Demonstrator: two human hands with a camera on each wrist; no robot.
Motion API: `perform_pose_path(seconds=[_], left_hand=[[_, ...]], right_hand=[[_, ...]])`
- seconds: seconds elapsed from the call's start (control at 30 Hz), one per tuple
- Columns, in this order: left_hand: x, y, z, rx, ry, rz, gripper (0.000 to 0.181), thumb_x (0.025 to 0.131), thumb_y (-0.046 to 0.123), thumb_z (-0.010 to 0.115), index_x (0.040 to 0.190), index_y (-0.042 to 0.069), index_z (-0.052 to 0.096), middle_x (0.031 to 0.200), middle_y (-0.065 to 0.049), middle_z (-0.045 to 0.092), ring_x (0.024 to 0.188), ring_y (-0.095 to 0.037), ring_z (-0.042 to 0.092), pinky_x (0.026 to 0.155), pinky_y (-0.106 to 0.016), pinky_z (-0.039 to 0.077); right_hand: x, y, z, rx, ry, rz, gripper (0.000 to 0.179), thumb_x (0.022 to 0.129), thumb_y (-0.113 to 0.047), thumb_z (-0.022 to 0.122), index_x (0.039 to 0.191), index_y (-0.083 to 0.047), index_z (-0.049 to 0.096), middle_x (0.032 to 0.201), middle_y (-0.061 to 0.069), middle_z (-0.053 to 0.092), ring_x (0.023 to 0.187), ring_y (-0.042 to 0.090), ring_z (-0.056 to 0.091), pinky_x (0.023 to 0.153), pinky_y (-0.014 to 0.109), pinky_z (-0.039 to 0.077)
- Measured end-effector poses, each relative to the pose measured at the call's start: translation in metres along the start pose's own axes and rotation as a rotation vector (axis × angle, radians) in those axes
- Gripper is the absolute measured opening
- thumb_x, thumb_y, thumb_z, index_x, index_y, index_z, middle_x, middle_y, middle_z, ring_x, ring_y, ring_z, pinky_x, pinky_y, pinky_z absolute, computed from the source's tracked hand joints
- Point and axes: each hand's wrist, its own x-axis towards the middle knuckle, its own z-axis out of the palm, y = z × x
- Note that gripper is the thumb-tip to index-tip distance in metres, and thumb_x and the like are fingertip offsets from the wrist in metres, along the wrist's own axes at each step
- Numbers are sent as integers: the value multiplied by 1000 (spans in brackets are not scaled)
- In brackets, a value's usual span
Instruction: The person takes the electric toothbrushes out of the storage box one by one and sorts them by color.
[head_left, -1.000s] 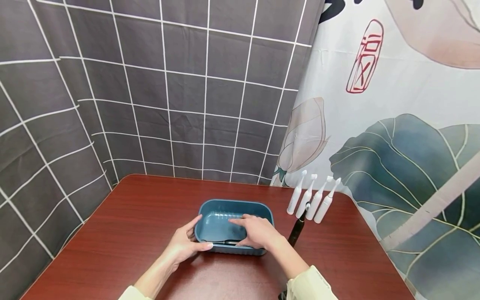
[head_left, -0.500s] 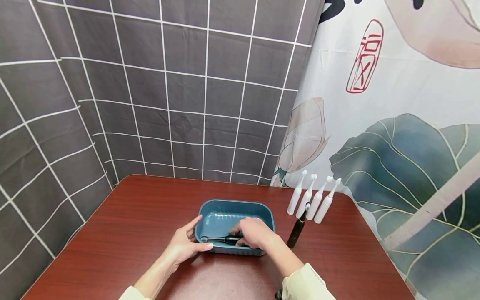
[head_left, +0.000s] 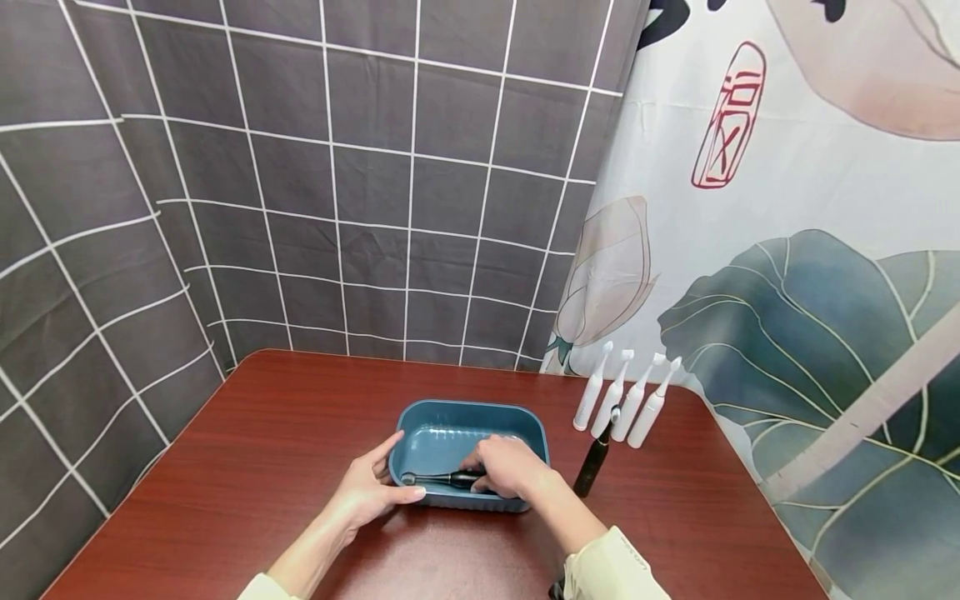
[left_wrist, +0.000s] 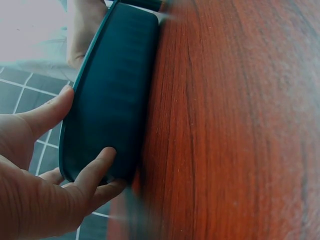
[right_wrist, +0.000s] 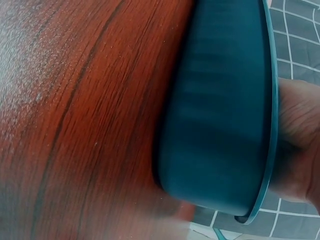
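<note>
A blue plastic bin (head_left: 429, 440) sits on the table, and my left hand (head_left: 366, 492) grips its left end. In the left wrist view the thumb lies at the rim while fingers press the outer wall of the bin (left_wrist: 112, 90). My right hand (head_left: 512, 465) reaches into the bin, its fingers curled round the handle of a black electric toothbrush (head_left: 448, 479). That toothbrush lies along the front wall, its bristle head to the left. The hand hides the handle's right end. In the right wrist view the bin's wall (right_wrist: 217, 115) hides the fingers.
Several white electric toothbrushes (head_left: 639, 402) stand upright in a row at the table's back right. In front of them stands another black electric toothbrush (head_left: 592, 461). A small dark object (head_left: 557, 590) shows beside the right sleeve. Grey gridded cloth (head_left: 367, 183) hangs behind the reddish-brown table (head_left: 300, 417).
A second ago the black toothbrush was mostly hidden by the bin's front wall; now its head and neck show. My right hand's fingers have drawn in round its handle. The left hand stays put.
</note>
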Motion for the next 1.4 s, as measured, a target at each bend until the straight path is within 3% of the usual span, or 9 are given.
perform_pose_path(seconds=[0.17, 0.47, 1.0, 1.4], left_hand=[[0, 0, 0, 9, 3, -5, 99, 68, 4, 93, 153, 7, 42, 140, -28, 54, 129, -40, 52, 95, -42, 51], [0, 1, 0, 35, 5, -15, 97, 70, 5, 92, 153, 9, 42, 140, -27, 53, 130, -40, 52, 95, -44, 50], [0, -1, 0, 29, 10, 5, 99, 68, 5, 93, 153, 8, 42, 138, -30, 54, 123, -43, 57, 87, -40, 54], [-1, 2, 0, 49, 10, -13, 99, 69, 6, 93, 153, 8, 42, 139, -31, 52, 124, -43, 56, 90, -44, 53]], right_hand=[[-1, 3, -1, 13, 39, -6, 27, 87, -26, 80, 114, -27, 78, 103, -13, 73, 93, 7, 65, 79, 32, 54], [0, 5, -3, 126, 109, 8, 33, 90, -27, 78, 122, -22, 74, 113, -8, 71, 102, 11, 65, 81, 34, 53], [-1, 9, -2, 89, 119, 32, 41, 96, -31, 70, 133, -15, 66, 114, 0, 65, 91, 13, 59, 78, 33, 53], [-5, 10, -11, 173, 178, 39, 40, 96, -32, 70, 131, -14, 68, 109, -3, 64, 86, 10, 56, 72, 29, 50]])
